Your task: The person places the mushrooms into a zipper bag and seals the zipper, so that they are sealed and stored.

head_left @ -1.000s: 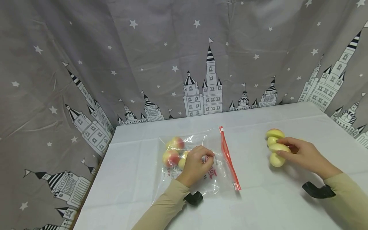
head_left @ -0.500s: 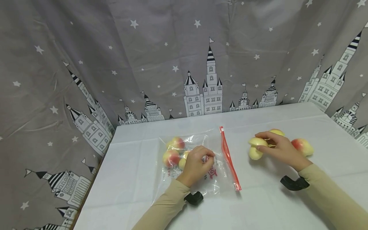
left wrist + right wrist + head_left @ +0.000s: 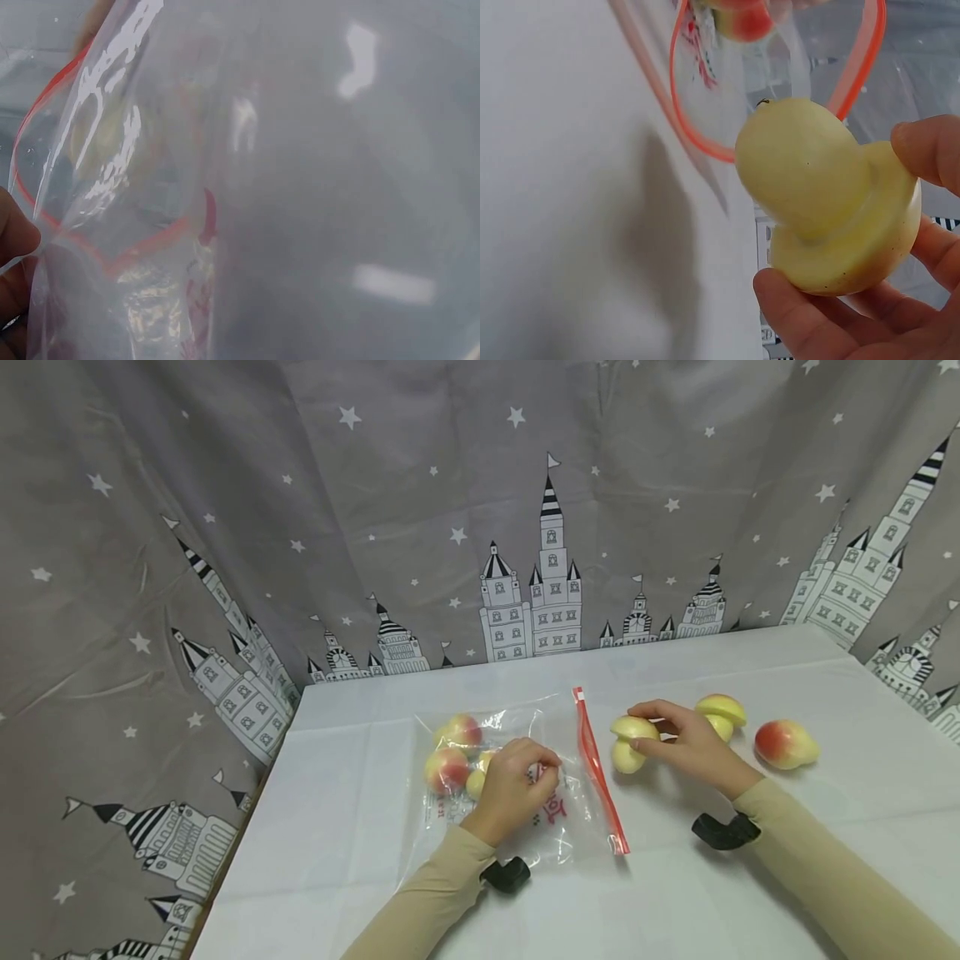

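Note:
A clear zip bag (image 3: 555,852) with a red zipper edge lies on the table, holding several yellow and red fruit-like pieces (image 3: 447,770). My left hand (image 3: 517,789) pinches its upper film; the left wrist view has the fingers (image 3: 15,232) at the raised plastic. Within that view the red zipper makes an open loop. To the right of the bag's mouth, my right hand (image 3: 686,743) grips a pale yellow toy mushroom (image 3: 632,743) by its cap. Its rounded stem (image 3: 799,157) points toward the red-edged opening in the right wrist view.
Right of the bag, another toy mushroom (image 3: 722,717) with a yellow cap lies on the white table (image 3: 675,902). Beside it is a red and yellow piece (image 3: 786,744), rounded and tapering. A grey curtain (image 3: 420,510) with castles hangs behind.
My right hand has moved left with the pale mushroom from the group at the right to near the zipper edge. The left hand has stayed on the bag.

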The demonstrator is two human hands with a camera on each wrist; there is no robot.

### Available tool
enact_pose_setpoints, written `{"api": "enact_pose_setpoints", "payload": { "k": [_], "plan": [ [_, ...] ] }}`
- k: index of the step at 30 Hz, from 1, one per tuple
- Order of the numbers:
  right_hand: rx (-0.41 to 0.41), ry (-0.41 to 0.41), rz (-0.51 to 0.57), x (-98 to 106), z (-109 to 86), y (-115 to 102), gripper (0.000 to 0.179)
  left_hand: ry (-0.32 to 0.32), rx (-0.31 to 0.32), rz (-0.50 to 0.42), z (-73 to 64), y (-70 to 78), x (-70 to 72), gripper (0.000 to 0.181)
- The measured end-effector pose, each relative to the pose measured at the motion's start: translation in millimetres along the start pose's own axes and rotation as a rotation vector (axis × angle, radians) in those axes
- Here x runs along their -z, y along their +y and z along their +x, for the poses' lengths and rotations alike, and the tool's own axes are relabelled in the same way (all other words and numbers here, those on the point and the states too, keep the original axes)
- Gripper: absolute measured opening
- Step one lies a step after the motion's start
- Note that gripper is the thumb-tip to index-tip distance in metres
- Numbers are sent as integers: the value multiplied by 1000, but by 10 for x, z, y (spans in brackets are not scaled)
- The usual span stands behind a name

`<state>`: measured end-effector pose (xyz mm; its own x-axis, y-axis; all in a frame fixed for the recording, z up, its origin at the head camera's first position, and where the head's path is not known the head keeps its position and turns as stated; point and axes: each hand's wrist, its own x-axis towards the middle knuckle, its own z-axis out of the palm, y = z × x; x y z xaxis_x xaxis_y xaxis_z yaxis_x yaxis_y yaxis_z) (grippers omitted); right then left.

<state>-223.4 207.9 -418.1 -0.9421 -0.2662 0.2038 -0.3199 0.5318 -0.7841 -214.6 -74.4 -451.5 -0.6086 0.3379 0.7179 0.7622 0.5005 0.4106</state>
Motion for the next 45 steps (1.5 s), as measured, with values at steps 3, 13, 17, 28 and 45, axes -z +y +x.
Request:
{"api": "enact_pose_setpoints", "payload": {
  "k": [3, 13, 17, 28, 45],
  "plan": [
    [-4, -9, 17, -57, 42, -23, 42, -7, 11, 3, 0, -8, 4, 11],
    [9, -40, 37, -269, 127, -62, 41, -6, 0, 11, -3, -16, 2, 11],
    [32, -47, 54, -350, 147, -80, 40, 6, -16, 10, 0, -13, -3, 12],
    [47, -38, 145, -612, 245, -156, 39, -4, -3, 3, -4, -29, -9, 12],
    [104, -17, 60, -950, 388, -179, 39, 16, -12, -19, -2, -21, 2, 12]
  ]
}}
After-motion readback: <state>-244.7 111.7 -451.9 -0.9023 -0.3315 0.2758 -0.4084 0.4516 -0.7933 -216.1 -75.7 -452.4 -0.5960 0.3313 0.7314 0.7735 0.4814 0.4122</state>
